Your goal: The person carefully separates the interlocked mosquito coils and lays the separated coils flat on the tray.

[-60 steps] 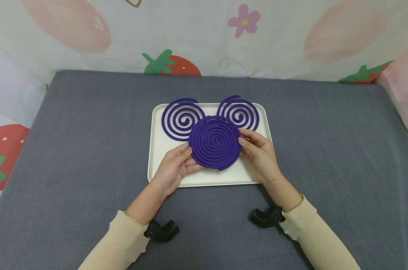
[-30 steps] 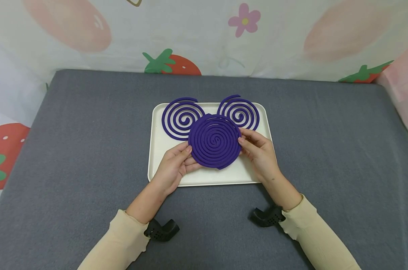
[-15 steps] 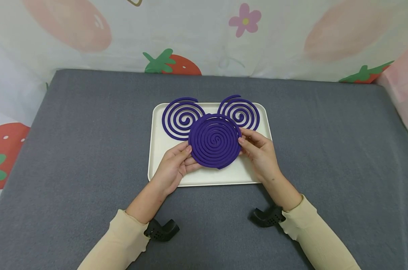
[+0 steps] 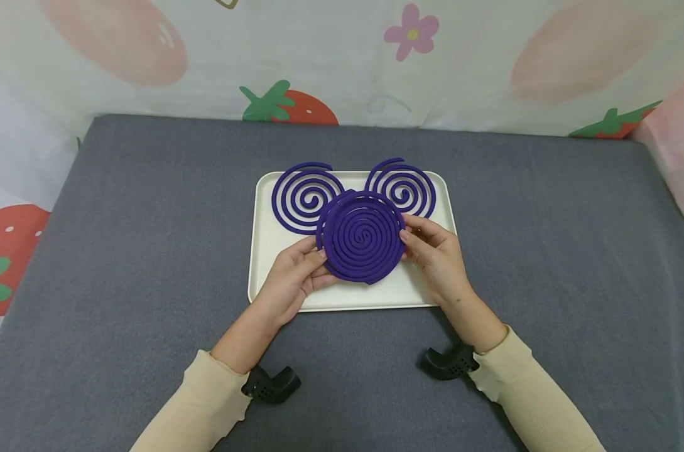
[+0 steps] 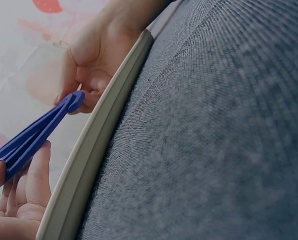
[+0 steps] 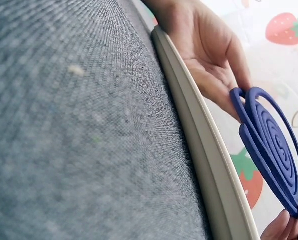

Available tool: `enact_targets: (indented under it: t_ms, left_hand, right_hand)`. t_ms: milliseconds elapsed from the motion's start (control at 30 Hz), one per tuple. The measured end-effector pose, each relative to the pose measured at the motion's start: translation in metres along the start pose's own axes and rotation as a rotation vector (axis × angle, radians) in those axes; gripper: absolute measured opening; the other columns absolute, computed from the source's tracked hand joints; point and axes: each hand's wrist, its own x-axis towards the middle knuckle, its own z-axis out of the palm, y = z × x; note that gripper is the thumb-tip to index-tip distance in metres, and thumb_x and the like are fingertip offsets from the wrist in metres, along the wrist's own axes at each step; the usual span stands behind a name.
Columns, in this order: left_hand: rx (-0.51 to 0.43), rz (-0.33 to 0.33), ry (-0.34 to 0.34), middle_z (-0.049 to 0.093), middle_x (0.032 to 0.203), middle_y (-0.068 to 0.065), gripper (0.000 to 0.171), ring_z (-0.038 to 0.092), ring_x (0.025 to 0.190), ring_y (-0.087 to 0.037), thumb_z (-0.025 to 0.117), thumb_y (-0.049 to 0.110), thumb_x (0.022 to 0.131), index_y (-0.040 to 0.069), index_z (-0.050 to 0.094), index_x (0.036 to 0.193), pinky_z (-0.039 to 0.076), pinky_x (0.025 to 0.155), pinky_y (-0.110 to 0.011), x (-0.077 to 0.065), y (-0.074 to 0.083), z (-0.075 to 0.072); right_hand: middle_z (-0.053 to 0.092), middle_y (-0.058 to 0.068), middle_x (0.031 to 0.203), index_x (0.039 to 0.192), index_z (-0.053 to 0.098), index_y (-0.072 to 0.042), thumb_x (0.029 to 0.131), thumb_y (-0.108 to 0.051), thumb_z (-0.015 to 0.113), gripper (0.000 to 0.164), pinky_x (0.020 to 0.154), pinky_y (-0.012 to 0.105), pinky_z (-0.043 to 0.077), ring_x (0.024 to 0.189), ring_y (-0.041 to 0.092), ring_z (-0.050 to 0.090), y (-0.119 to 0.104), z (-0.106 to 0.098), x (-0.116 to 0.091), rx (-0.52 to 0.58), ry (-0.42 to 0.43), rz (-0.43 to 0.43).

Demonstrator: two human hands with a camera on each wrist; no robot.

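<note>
A tightly wound stack of purple mosquito coils (image 4: 363, 237) is held up over a white tray (image 4: 265, 267). My left hand (image 4: 287, 279) pinches its left edge, thumb on top and fingers beneath. At the right edge, my right hand (image 4: 439, 260) grips it between thumb and fingers. Layers of the held coils (image 6: 274, 145) stand slightly apart in the right wrist view, one outer ring spread from the rest. Behind them, two loosely wound coils lie on the tray: one at left (image 4: 312, 199), one at right (image 4: 402, 196). The held stack partly covers both.
Both loose coils overhang the tray's back rim. Grey cloth covers the table (image 4: 149, 251), with a fruit-print curtain (image 4: 466, 69) behind it. Black wrist devices sit under the left cuff (image 4: 206, 389) and right cuff (image 4: 522, 370).
My left thumb has shifted slightly right on the stack's edge. The top layer now sits off the lower outer ring at the left. My right hand and the loose coils stay put.
</note>
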Motion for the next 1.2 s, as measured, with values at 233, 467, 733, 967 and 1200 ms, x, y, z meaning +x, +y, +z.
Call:
enact_targets:
  t_ms: [233, 467, 733, 967, 1200]
  left_hand:
    - [-0.028, -0.014, 0.006, 0.044, 0.13, -0.036, 0.041, 0.064, 0.1, -0.017, 0.032, -0.003, 0.1, -0.015, 0.029, 0.138, 0.052, 0.086, -0.036, 0.0008, -0.0003, 0.0]
    - [-0.037, -0.013, 0.01, 0.048, 0.128, -0.033, 0.04, 0.064, 0.1, -0.017, 0.031, -0.002, 0.1, -0.015, 0.029, 0.139, 0.053, 0.085, -0.036, 0.0013, -0.0005, -0.0006]
    - [-0.01, 0.009, 0.008, 0.052, 0.127, -0.029, 0.041, 0.064, 0.1, -0.017, 0.034, -0.001, 0.1, -0.014, 0.03, 0.139, 0.053, 0.086, -0.035, 0.0002, -0.0004, -0.0005]
    - [0.004, 0.023, 0.016, 0.062, 0.115, -0.013, 0.042, 0.065, 0.096, -0.016, 0.035, -0.002, 0.099, -0.013, 0.031, 0.139, 0.054, 0.084, -0.034, 0.0, -0.0004, -0.0001]
    - [0.033, 0.045, 0.064, 0.052, 0.125, -0.03, 0.041, 0.065, 0.098, -0.016, 0.036, -0.005, 0.097, -0.014, 0.034, 0.137, 0.053, 0.085, -0.035, 0.0002, -0.0001, 0.0013]
  right_hand:
    - [0.061, 0.003, 0.084, 0.097, 0.072, -0.015, 0.086, -0.002, 0.067, 0.018, 0.056, 0.018, 0.05, 0.068, 0.011, 0.053, 0.0005, 0.0, -0.0001, 0.002, -0.004, -0.009]
    - [0.061, 0.001, 0.082, 0.095, 0.072, -0.018, 0.09, 0.013, 0.051, 0.037, 0.055, 0.017, 0.05, 0.067, 0.01, 0.053, -0.0008, 0.0017, -0.0001, -0.02, 0.002, 0.001]
    - [0.061, -0.001, 0.082, 0.094, 0.072, -0.02, 0.09, 0.013, 0.05, 0.04, 0.056, 0.018, 0.05, 0.069, 0.01, 0.054, -0.0003, 0.0012, 0.0002, -0.02, 0.006, 0.0]
    - [0.061, 0.0, 0.082, 0.094, 0.072, -0.018, 0.089, 0.008, 0.057, 0.031, 0.056, 0.018, 0.05, 0.068, 0.01, 0.054, 0.0001, 0.0007, 0.0002, 0.008, 0.006, 0.005]
    - [0.062, 0.0, 0.081, 0.094, 0.072, -0.017, 0.088, 0.005, 0.06, 0.025, 0.056, 0.018, 0.051, 0.066, 0.01, 0.055, 0.0008, 0.0003, 0.0005, 0.017, 0.003, 0.011]
